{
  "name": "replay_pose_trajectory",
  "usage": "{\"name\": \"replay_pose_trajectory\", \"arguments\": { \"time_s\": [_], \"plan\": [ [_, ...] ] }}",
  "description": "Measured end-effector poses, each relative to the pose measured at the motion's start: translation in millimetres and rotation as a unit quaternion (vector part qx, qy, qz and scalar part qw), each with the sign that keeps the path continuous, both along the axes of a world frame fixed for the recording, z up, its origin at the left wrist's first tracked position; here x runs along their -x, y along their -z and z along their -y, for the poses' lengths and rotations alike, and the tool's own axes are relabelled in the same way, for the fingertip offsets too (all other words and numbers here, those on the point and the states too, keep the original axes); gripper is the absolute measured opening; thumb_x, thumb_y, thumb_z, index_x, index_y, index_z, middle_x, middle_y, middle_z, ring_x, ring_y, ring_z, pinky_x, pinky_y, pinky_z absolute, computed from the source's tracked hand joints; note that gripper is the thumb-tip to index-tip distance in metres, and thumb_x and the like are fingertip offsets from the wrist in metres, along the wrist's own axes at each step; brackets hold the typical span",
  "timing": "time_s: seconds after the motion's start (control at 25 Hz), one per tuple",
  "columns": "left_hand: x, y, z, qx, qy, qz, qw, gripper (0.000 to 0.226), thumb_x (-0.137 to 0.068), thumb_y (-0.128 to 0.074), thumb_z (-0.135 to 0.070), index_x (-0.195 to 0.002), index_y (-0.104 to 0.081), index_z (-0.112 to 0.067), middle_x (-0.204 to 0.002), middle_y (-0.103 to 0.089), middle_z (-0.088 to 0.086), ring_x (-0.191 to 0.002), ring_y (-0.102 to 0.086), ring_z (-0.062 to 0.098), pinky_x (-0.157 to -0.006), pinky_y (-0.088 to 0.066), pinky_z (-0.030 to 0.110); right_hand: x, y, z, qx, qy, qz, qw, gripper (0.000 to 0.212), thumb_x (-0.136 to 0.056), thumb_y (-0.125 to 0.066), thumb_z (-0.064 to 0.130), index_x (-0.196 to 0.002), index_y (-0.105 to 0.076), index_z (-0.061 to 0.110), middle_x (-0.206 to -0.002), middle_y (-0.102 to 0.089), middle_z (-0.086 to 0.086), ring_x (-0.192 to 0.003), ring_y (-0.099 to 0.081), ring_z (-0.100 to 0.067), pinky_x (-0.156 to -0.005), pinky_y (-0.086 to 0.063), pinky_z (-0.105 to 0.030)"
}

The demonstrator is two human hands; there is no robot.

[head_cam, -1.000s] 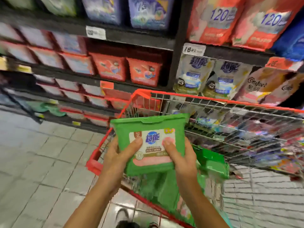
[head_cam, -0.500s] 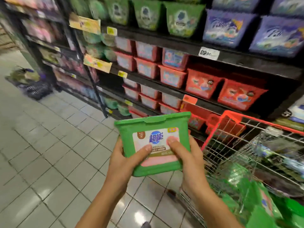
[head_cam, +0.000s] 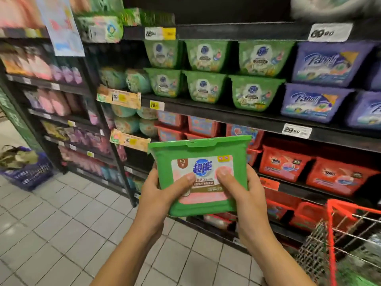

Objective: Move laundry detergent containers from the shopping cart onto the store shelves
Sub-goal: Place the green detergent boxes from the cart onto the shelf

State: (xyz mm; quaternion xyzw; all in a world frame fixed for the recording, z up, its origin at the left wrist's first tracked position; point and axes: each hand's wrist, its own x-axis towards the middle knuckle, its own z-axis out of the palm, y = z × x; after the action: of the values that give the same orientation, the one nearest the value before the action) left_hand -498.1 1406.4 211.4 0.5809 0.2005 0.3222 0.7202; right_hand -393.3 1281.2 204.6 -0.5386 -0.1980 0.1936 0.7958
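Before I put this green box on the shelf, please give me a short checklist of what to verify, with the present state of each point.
1. Both hands hold the green plastic detergent box with the pink label: ok, left hand and right hand grip its sides.
2. Lid closed: ok, it looks shut.
3. Matching stock found: ok, green tubs stand on the upper black shelf.
4. Free slot among those tubs: cannot tell.
5. Path to the shelf clear: ok, nothing between.
6. Red wire shopping cart out of the way: ok, to the right.
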Motion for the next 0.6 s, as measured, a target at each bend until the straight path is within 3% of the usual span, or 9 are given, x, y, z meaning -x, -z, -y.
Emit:
{"name": "replay_pose_trajectory", "arguments": {
  "time_s": [0.16,0.44,0.6],
  "plan": [
    [-49.3,-44.9,-74.8,-0.036,0.011,0.042,0.998,0.061,-0.061,-0.083,-0.024,-0.116,-0.062,-0.009,-0.105,-0.074,0.012,-0.091,-0.073,0.030,-0.069,-0.059,0.036,-46.0,-47.5,-72.2,-0.030,0.030,0.060,0.997,0.057,-0.069,-0.076,0.032,-0.121,-0.059,0.016,-0.107,-0.073,-0.005,-0.097,-0.071,-0.024,-0.080,-0.058,-0.038],
    [-112.3,-126.1,-178.2,-0.098,0.036,0.128,0.986,0.063,-0.058,-0.083,-0.022,-0.115,-0.063,-0.008,-0.104,-0.075,0.011,-0.090,-0.073,0.026,-0.067,-0.058,0.029,-103.5,-128.6,-166.1,-0.073,0.044,0.158,0.984,0.061,-0.069,-0.076,0.036,-0.125,-0.055,0.022,-0.110,-0.072,0.002,-0.099,-0.070,-0.016,-0.079,-0.058,-0.030],
    [-144.5,-166.9,-235.9,-0.151,0.060,0.167,0.972,0.062,-0.056,-0.081,-0.035,-0.113,-0.065,-0.016,-0.105,-0.075,0.007,-0.096,-0.072,0.027,-0.076,-0.059,0.035,-131.6,-167.7,-215.4,-0.076,0.067,0.220,0.970,0.064,-0.069,-0.075,0.037,-0.127,-0.052,0.021,-0.112,-0.072,0.003,-0.102,-0.069,-0.014,-0.084,-0.057,-0.032]
  ]
}}
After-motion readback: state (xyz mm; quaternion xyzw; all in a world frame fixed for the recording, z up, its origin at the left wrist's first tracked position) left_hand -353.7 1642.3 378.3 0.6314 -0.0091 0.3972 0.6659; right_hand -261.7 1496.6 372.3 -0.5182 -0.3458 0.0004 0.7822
